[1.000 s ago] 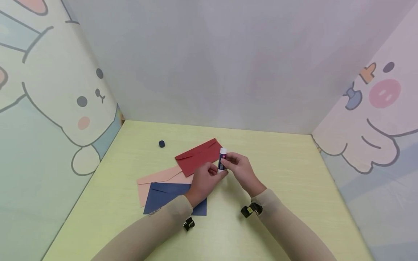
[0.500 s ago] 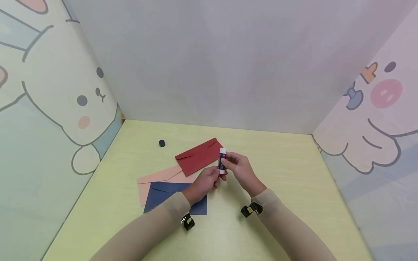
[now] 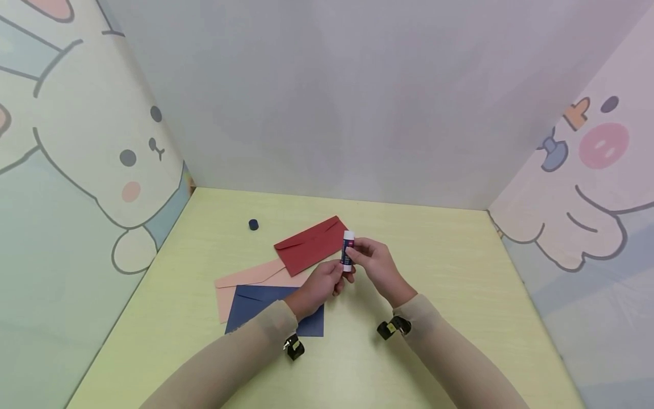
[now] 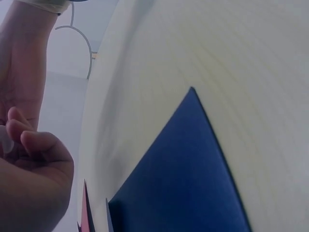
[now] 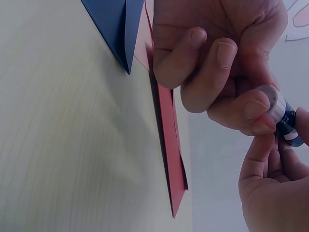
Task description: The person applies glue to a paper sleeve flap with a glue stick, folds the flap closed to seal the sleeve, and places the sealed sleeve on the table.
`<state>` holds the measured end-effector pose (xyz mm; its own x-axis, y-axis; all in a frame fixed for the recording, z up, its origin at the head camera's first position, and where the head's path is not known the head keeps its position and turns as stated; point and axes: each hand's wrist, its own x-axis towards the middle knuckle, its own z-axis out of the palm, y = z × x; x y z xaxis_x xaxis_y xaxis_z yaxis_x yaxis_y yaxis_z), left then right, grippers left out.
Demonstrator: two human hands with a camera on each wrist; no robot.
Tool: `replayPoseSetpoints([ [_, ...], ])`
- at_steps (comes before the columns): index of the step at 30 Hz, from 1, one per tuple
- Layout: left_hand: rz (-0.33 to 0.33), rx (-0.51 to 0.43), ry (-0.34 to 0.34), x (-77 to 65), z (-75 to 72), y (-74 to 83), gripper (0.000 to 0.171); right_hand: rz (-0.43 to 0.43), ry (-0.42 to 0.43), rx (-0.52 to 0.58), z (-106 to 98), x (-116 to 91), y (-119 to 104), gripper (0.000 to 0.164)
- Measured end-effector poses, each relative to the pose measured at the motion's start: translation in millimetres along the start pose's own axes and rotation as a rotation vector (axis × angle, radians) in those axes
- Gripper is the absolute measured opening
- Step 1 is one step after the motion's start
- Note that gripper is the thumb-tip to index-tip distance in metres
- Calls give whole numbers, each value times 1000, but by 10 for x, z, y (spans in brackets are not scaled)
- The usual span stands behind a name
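A glue stick [image 3: 348, 250] with a dark blue label and white ends stands upright between both hands, above the table. My right hand [image 3: 380, 270] holds its body between thumb and fingers. At its lower end, the thumb and index finger of my left hand [image 3: 319, 287] pinch the white base, as the right wrist view also shows. In the left wrist view only a small part of the white base [image 4: 6, 140] is visible among the fingers. Beneath the left wrist lies a blue envelope [image 3: 258, 309], partly covered by the forearm.
A red envelope [image 3: 311, 244] lies just beyond the left hand, overlapping a pink envelope [image 3: 255, 275] that the blue one partly covers. A small dark cap [image 3: 253, 225] rests at the back left of the pale yellow table [image 3: 449, 318]. Printed walls surround three sides.
Over the first half second my left hand turned at the glue stick's base, and its fingers shifted from beside the base to around it. Since then both hands have stayed nearly still.
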<state>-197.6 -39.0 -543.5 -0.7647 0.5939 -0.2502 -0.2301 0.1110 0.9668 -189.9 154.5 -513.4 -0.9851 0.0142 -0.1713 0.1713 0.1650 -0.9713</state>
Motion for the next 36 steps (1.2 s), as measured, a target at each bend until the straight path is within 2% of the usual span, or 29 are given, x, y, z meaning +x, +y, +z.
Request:
replayPoseSetpoints([
  [4,16,46,78,-7,15,-21,41,-11,11,-5,-9,12,18,30],
  [8,96,196,248,-20,51,-45,35,-29,20,2,-14,23,40,30],
  [11,146,307,370,-25,80,-49,37,-26,24,11,-6,23,48,30],
  [13,156,344,413,-32,92,-45,40,-21,24,12,5,21,48,30],
  [15,159,353,425,-34,98,-39,41,-21,24,16,17,20,42,30],
  [18,161,354,417,-33,95,-33,39,-22,25,16,28,23,38,29],
  [21,168,335,376,-18,80,-38,34,-23,24,19,29,23,37,28],
  [24,141,241,268,-5,61,-39,29,-28,15,26,22,23,41,29],
  [27,73,105,132,-1,44,-25,34,-34,3,17,15,19,48,30],
  [30,7,12,56,-3,36,-9,39,-29,-1,13,12,13,54,30],
  [36,-15,-15,30,-9,35,1,42,-22,-10,18,0,4,59,30],
])
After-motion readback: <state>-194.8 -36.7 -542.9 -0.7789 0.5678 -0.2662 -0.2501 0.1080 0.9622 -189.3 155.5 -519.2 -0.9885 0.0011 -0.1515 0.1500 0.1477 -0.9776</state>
